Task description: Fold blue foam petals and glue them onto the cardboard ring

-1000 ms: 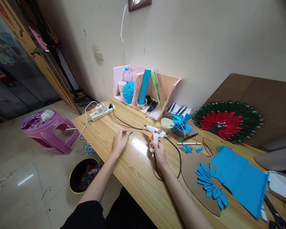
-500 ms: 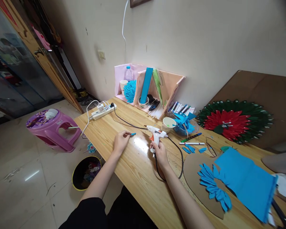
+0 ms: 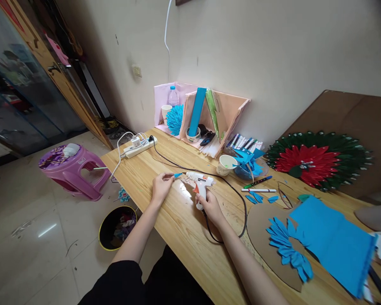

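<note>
My left hand (image 3: 161, 187) rests on the wooden table (image 3: 184, 231) and pinches a small blue paper petal (image 3: 178, 175) between its fingertips. My right hand (image 3: 207, 205) grips the handle of a white and orange glue gun (image 3: 198, 182). The gun's nozzle points left and almost touches the petal. Its black cord (image 3: 231, 190) loops across the table to a white power strip (image 3: 139, 147). To the right lies a brown cardboard disc (image 3: 266, 245) with several blue petals (image 3: 288, 250) stuck on it, partly under a blue paper sheet (image 3: 333, 241).
A paper cup (image 3: 225, 164), marker pens (image 3: 257, 186) and a bowl of blue petals (image 3: 249, 163) sit behind the gun. A pink organiser (image 3: 209, 116) stands against the wall, a red-green paper flower (image 3: 317, 159) at right. A pink stool (image 3: 73, 169) and bin (image 3: 117, 226) are on the floor.
My right hand has moved the glue gun left, bringing its nozzle up to the blue petal held in my left hand. The cord shifted with it.
</note>
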